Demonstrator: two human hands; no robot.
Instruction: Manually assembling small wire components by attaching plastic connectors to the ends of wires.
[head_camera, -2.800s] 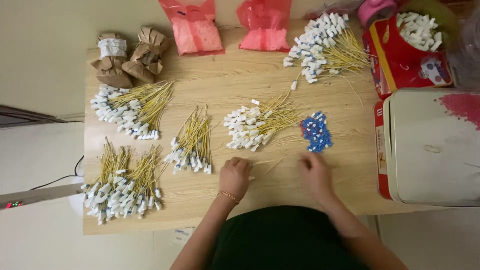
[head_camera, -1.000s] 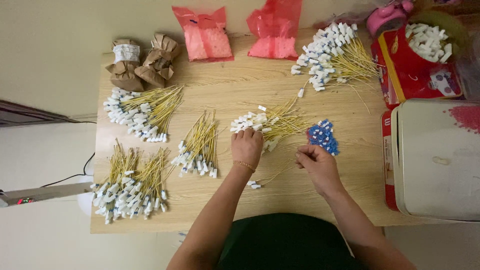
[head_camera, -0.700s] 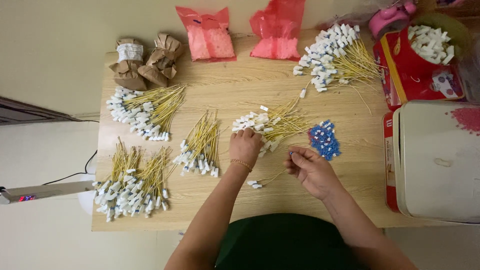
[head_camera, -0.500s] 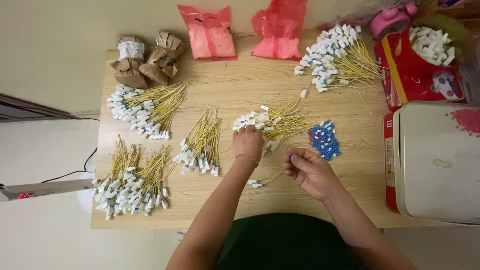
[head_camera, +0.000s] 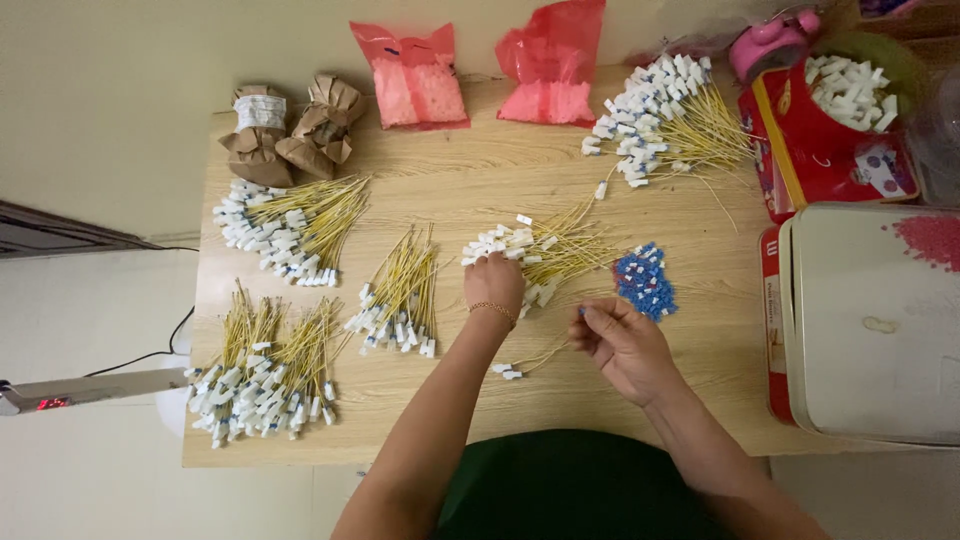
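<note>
My left hand (head_camera: 493, 284) rests on the near edge of a loose pile of yellow wires with white end plugs (head_camera: 545, 250) in the middle of the wooden table (head_camera: 480, 170), fingers curled into the pile. My right hand (head_camera: 620, 340) is just to the right, fingers pinched on a small blue piece, beside a heap of small blue caps (head_camera: 645, 282). Two finished wires (head_camera: 525, 363) lie on the table between my hands and my body.
More wire bundles lie at the left (head_camera: 285, 225), front left (head_camera: 260, 370), centre left (head_camera: 400, 295) and back right (head_camera: 665, 115). Two brown paper bags (head_camera: 290, 130), two red plastic bags (head_camera: 480, 80), a red box of white plugs (head_camera: 830, 120) and a white container (head_camera: 870, 320) surround them.
Both hands moved from the table's near edge up to the central pile and the blue caps. In the last second my right hand drew back slightly leftward from the caps.
</note>
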